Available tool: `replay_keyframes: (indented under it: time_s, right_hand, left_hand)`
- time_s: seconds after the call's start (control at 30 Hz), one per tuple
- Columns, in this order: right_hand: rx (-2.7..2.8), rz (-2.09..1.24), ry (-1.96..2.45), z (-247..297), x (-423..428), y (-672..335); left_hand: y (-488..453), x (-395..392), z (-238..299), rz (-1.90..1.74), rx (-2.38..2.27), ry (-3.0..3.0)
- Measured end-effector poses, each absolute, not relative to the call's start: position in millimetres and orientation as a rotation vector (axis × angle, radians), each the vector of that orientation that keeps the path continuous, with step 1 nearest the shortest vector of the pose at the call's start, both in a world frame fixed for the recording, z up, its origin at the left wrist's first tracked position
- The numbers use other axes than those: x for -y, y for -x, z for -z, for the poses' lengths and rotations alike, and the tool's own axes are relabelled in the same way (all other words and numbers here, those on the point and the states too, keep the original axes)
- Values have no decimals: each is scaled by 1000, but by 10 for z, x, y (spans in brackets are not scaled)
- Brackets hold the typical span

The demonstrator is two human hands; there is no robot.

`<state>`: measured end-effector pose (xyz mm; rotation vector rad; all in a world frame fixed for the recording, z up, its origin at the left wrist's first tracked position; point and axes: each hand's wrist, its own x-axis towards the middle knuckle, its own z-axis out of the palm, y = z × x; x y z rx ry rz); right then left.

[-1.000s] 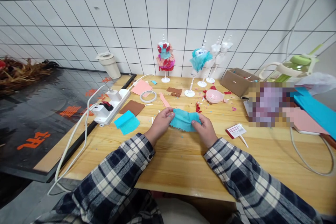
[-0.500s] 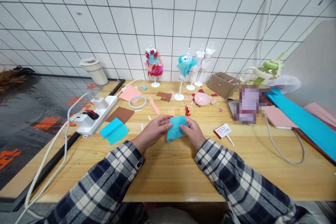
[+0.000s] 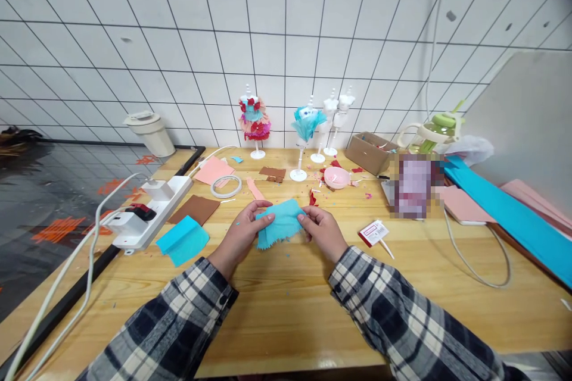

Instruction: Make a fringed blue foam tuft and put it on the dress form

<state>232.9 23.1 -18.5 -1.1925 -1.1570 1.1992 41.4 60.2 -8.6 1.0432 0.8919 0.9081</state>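
Both hands hold a small piece of teal crepe paper [image 3: 280, 223] just above the wooden table [image 3: 286, 309]. My left hand [image 3: 241, 235] pinches its left edge with thumb and fingers. My right hand [image 3: 322, 231] pinches its right edge. The paper hangs between them with a frayed lower edge. Both sleeves are dark plaid.
A second teal piece [image 3: 183, 239] and a brown sheet [image 3: 195, 209] lie left, beside a white power strip [image 3: 147, 214]. Behind the hands are a tape roll [image 3: 226, 186], a pink bowl [image 3: 336, 177], small dressed mannequins [image 3: 254, 119], a cardboard box [image 3: 370, 152] and long teal and pink sheets [image 3: 513, 217] at right.
The teal paper went from stretched wide to bunched narrow, then spread somewhat again. The hands stayed on it throughout. The camera view shifted to the right and tilted.
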Motion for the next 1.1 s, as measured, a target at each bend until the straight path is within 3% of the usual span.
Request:
replay_keyframes:
  time_s: [0.13,0.4,0.5,0.63,0.7,1.1]
  right_hand:
    - [1173,-1289,1160,159,-200,-2346]
    - [1324,-1352,1137,189,-168,-2323]
    - [1403,-1127,1263,150,-217,-2433]
    - [1726,-380,1670,75,-269,-2631]
    - [1850,-164,1832,69,-277,-2679]
    - [2088,-175,1954,118,-250,-2703]
  left_hand:
    - [-319,-655,27,-873,-890,-1208]
    - [-289,-587,-71,-444,-809,-1460]
    - [-311,-570,-37,-455,-880,-1298]
    - [-323,-591,-21,-675,-930,-1131]
    - [-336,-595,-7,-715,-937,-1109]
    - [-346,-578,71,-792,-919,-1153]
